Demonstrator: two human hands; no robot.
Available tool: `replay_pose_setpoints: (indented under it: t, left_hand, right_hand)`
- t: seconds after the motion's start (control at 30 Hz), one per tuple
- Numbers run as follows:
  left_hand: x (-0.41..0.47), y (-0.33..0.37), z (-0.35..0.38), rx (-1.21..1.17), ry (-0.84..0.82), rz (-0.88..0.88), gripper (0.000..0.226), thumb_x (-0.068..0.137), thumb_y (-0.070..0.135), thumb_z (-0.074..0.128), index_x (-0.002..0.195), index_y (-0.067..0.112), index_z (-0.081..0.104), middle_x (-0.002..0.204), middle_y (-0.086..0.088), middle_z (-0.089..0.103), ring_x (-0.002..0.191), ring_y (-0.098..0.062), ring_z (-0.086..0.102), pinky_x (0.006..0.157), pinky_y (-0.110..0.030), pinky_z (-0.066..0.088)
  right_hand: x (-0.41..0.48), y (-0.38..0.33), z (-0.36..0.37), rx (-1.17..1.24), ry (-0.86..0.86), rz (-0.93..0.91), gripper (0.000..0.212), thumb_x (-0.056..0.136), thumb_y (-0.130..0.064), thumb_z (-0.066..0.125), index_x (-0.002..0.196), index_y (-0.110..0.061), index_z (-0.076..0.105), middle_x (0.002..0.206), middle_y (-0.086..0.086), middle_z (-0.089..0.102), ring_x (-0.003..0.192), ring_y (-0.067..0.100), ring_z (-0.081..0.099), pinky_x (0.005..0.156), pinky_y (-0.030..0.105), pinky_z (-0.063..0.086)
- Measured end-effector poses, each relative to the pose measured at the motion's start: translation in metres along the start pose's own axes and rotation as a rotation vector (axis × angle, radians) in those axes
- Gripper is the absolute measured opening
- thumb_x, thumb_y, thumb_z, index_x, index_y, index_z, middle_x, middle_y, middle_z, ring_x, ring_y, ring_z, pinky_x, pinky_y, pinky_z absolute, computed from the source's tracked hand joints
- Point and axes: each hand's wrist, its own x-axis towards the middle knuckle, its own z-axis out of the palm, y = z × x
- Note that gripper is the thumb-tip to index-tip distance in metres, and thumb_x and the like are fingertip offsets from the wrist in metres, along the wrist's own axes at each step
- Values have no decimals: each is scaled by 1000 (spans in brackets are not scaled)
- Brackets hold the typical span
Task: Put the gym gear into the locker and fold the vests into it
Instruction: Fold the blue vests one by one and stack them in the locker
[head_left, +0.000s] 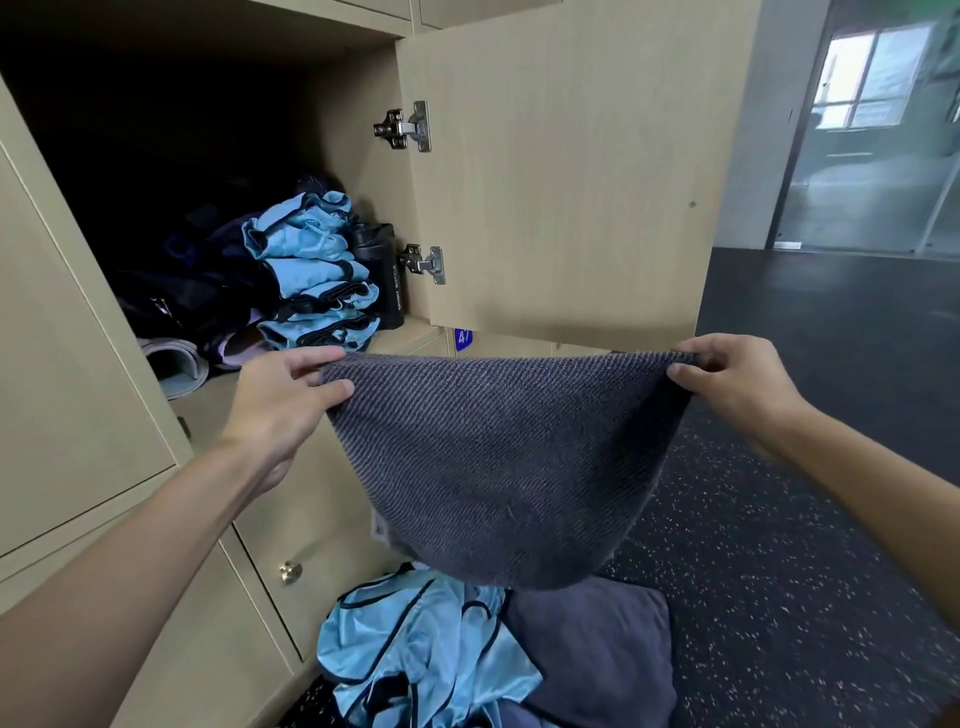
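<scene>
so the grey towel (493, 457) hangs just in front of the open locker (410, 332), top edge stretched side to side. left grip (283, 400) is pinching one top corner and right grip (737, 384) the other. left grip is nearer the locker, so I'd guess the right corner folds over toward it. loose vests (415, 649) lie on the floor below the locker

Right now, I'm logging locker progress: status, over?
Hands: left hand, right hand each pinch a top corner of grey towel, spread before the locker. Inside, folded vests stacked; loose vests on floor. Locker's door open, nothing in the way.
</scene>
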Motion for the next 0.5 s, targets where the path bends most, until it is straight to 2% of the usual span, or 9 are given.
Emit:
replay_pose_setpoints:
  t: [0.1,0.17,0.2,0.3,0.4,0.43,0.5]
  left_hand:
    - [-2,0,0,122,83,69,28,84,-7,71,109,8,70,94,-8,71,83,-12,65,74,-12,50]
    - [-4,1,1,212,105,123,20,85,-4,71,97,12,71,84,2,68,75,-8,61,64,-6,48]
    - [-4,1,1,258,109,150,18,86,-3,71,93,14,71,81,5,68,73,-8,61,64,-8,48]
    - [-2,0,-1,420,108,224,9,88,3,71,93,11,73,82,2,66,76,-15,60,69,-19,45]
    - [-1,-2,-1,532,72,274,2,90,10,69,89,11,71,99,-7,64,91,-19,58,82,-29,44]
    - [-3,-1,0,521,40,252,6,92,12,67,86,12,68,99,-9,65,92,-22,60,84,-33,47]
    - [-8,1,4,451,-4,194,10,96,13,61,86,12,62,86,-18,68,82,-35,64,83,-48,55]
  right_hand:
    - [-1,-1,-1,-36,7,-15,8,90,-3,67,96,-9,67,76,0,61,66,7,53,49,4,39]
    - [-1,-2,-1,-66,0,-20,12,91,-3,67,84,-12,66,75,2,63,65,8,53,50,9,40]
    - [-1,-2,-1,-81,-5,-23,16,91,-4,67,80,-14,65,76,2,64,65,9,54,52,14,40]
    - [-2,-2,-2,-124,-7,-31,22,93,-7,65,74,-17,62,74,2,61,64,11,50,55,23,38]
    - [-1,-3,-2,-189,-16,-44,24,95,-9,61,72,-13,59,71,3,56,64,15,46,54,26,37]
    - [-1,-3,-2,-186,-16,-42,19,96,-10,60,77,-12,58,75,4,57,68,17,47,56,26,37]
    - [-1,-2,0,-194,-26,-34,9,97,-13,58,88,-11,57,86,8,61,75,20,51,60,29,39]
